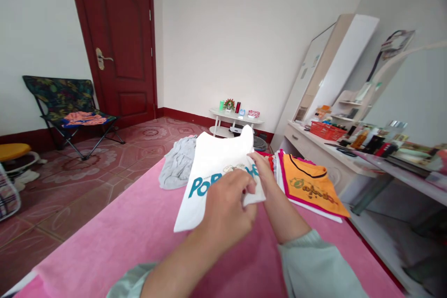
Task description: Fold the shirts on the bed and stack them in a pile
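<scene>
A white T-shirt [220, 149] with teal lettering and a small cartoon print is held up over the pink bed cover [115, 242], folded to a narrow shape. My left hand [230, 205] crosses in front of it, its fingers curled on the lower right corner and covering part of the print. On the shirt's right edge, my right hand [262, 170] grips the cloth, its fingers partly hidden behind it. Just left of the shirt lies a crumpled grey garment [178, 163]. To the right is a stack of folded clothes with an orange shirt [309, 184] on top.
Along the right stand a white dresser [314, 149] with a red basket [326, 130], bottles and a mirror. A low white table [223, 112] is by the far wall. A folding chair [66, 98] with clothing stands near the red door [122, 46].
</scene>
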Demonstrator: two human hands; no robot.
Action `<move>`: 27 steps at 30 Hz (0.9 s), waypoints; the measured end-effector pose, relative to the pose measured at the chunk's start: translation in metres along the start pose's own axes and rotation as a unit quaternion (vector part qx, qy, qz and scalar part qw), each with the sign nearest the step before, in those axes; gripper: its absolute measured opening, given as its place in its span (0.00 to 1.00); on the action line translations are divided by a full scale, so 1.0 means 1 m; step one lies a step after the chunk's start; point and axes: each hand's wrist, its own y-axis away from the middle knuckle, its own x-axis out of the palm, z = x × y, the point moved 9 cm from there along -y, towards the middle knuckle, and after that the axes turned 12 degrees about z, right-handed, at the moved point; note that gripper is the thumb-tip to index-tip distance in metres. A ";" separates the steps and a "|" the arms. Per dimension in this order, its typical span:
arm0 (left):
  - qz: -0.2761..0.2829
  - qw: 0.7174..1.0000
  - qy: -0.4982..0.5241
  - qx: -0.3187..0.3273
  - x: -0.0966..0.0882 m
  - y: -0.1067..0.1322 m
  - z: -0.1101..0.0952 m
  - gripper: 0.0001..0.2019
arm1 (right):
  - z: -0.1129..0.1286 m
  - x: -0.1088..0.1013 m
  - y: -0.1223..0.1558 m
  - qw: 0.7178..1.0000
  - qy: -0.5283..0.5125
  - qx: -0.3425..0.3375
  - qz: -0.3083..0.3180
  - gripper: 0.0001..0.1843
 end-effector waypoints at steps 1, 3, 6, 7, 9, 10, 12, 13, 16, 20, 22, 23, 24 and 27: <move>0.032 0.999 -0.012 -0.017 0.018 0.007 0.002 0.12 | -0.015 -0.017 0.013 1.000 0.001 0.019 -0.008 0.10; 0.126 0.990 -0.029 -0.053 0.064 0.030 0.011 0.12 | -0.051 -0.057 0.044 0.998 0.003 0.065 -0.021 0.11; 0.364 0.930 -0.016 -0.052 0.145 0.081 0.020 0.16 | -0.107 -0.132 0.092 0.978 0.065 0.181 -0.077 0.20; 0.422 0.906 -0.004 -0.039 0.162 0.096 0.019 0.16 | -0.108 -0.156 0.104 0.974 0.112 0.164 -0.108 0.22; 0.464 0.885 0.020 -0.026 0.172 0.109 0.016 0.12 | -0.089 -0.181 0.115 0.956 0.249 0.086 -0.128 0.24; 0.452 0.891 0.028 -0.031 0.167 0.105 0.016 0.09 | -0.075 -0.180 0.118 0.941 0.314 0.044 -0.118 0.24; 0.413 0.909 0.019 -0.053 0.149 0.086 0.024 0.08 | -0.054 -0.153 0.119 0.911 0.408 -0.022 -0.061 0.23; 0.395 0.916 -0.006 -0.068 0.140 0.074 0.033 0.10 | -0.048 -0.132 0.120 0.900 0.433 -0.043 -0.024 0.22; 0.341 0.922 -0.143 -0.116 0.116 0.041 0.076 0.12 | -0.051 -0.061 0.128 0.871 0.479 -0.074 0.082 0.23; 0.344 0.905 -0.226 -0.110 0.125 0.033 0.140 0.22 | -0.093 -0.008 0.133 0.799 0.559 -0.031 0.221 0.31; 0.350 0.899 -0.245 -0.096 0.136 0.040 0.162 0.24 | -0.110 -0.019 0.120 0.766 0.601 0.015 0.228 0.36; 0.349 0.898 -0.252 -0.092 0.139 0.044 0.170 0.24 | -0.115 -0.032 0.110 0.756 0.618 0.040 0.213 0.37; 0.347 0.897 -0.257 -0.090 0.142 0.047 0.174 0.24 | -0.118 -0.047 0.099 0.750 0.630 0.064 0.192 0.38; 0.349 0.896 -0.261 -0.087 0.145 0.050 0.178 0.25 | -0.119 -0.077 0.071 0.752 0.638 0.080 0.143 0.39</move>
